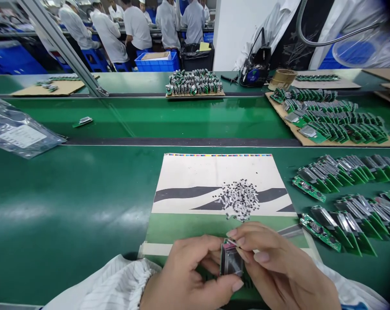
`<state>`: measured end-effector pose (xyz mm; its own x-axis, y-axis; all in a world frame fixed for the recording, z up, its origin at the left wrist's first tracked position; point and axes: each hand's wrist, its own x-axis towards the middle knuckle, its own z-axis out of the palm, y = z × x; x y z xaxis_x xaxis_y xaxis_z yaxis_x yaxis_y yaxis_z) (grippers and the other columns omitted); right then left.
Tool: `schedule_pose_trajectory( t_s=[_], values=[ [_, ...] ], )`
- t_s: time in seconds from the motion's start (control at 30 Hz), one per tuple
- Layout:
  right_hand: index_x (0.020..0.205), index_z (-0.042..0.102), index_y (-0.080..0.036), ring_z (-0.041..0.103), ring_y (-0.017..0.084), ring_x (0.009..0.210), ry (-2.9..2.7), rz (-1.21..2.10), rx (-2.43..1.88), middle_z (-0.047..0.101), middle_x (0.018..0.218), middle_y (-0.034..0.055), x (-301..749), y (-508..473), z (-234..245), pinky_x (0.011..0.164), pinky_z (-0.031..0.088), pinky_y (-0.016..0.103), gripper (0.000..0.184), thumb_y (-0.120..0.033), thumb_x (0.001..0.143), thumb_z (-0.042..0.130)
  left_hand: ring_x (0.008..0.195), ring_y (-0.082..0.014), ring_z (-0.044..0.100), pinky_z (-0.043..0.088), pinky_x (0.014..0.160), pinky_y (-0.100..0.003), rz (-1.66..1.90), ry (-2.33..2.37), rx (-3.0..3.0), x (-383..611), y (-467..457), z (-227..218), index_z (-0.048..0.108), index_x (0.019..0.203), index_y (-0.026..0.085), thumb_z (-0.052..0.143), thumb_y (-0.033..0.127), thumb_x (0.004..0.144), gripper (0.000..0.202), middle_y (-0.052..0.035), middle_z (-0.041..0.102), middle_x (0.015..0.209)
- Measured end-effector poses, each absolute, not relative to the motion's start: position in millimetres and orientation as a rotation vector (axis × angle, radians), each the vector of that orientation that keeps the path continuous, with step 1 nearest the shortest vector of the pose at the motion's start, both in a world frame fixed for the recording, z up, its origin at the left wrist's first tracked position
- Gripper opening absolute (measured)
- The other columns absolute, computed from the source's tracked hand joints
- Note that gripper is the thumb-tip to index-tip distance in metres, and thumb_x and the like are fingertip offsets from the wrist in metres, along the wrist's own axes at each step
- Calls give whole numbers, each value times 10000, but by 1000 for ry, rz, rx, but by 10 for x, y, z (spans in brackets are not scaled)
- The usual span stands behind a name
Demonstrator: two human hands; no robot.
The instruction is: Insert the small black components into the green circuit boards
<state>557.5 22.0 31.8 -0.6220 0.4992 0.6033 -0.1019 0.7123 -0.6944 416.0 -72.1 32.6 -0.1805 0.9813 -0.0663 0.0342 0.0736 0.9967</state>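
The left hand [188, 275] and right hand [279, 267] were both closed narrowly on a small dark part [231, 258] with a pink edge, held in the fingertips over the near end of a printed mat [195, 172]. Pinching it by its edges, with both hands close together and steady, looked like the sound way to work something this small, as it kept most of the face uncovered and in view. White striped sleeves [111, 286] came in at the bottom of the view. Just beyond the hands, a loose heap of tiny components [239, 199] lay on the mat. To the right, rows of green boards [340, 181] with metal covers stood on the green desk [69, 215]. Further off were a cardboard sheet of boards [337, 125], a clear plastic bag [20, 131], and a batch of boards [193, 84]. Beyond those, co-workers [137, 26] stood near blue crates [158, 62]
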Motion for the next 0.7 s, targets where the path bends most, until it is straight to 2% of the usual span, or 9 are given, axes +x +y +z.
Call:
schedule_pose_trajectory(
  t_s=[0.23,0.37,0.53,0.7],
  values=[
    [1020,474,-255,686,159,841,-2100,858,-284,661,819,16,5541,207,338,811,584,303,265,-32,877,488,487,-95,525,447,483,-140,1271,1403,1112,4158,-714,341,638,725,154,712,197,698,89,12,562,554],
    [1000,484,-271,687,152,814,-2130,883,-271,663,781,1,5528,216,377,817,575,281,221,-67,916,475,488,-91,537,462,496,-133,1279,1389,1136,4151,-701,345,640,749,157,708,179,714,79,16,569,561],
    [1025,492,-306,699,169,783,-2049,984,-325,663,795,-2,5511,208,384,763,603,270,305,-44,870,519,524,-112,595,492,521,-137,1304,1431,1190,4148,-723,334,671,817,153,713,173,710,117,-11,629,608],
    [985,516,-327,709,184,776,-2012,1082,-402,679,824,-3,5540,181,381,693,626,252,312,-60,829,561,518,-109,595,485,511,-125,1266,1471,1232,4145,-737,323,667,774,152,724,164,696,97,-12,638,600]
  ],
)
